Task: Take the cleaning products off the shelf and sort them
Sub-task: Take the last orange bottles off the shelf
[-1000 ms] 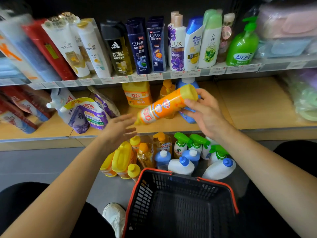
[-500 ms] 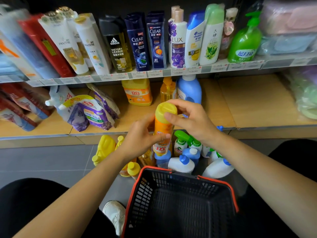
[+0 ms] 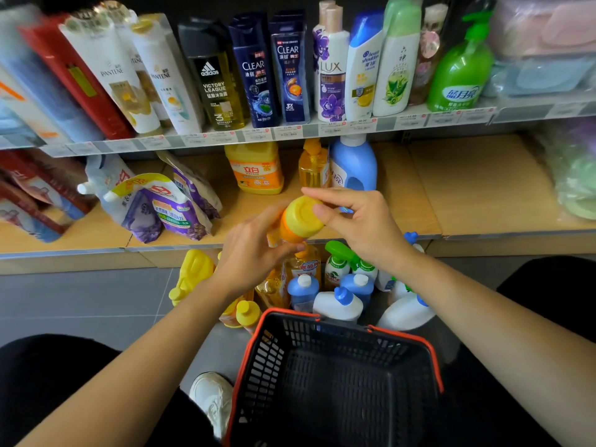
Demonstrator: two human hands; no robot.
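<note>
Bright, even light fills the wide-angle view, with a dim band under the upper shelf [image 3: 290, 132] and edges bowed and smeared (worst on the left boxes [image 3: 38, 91]).

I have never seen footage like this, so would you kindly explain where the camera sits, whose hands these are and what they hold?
There is no machine here: a person works with bare hands, and the single camera sits on their head, looking forward and down. The left hand grips the body of an orange bottle, and the right hand pinches its yellow cap. Below the hands is a black basket. On the floor beyond it are spray bottles and white bottles. The lower shelf behind holds a yellow jug, a blue bottle and refill pouches.
</note>
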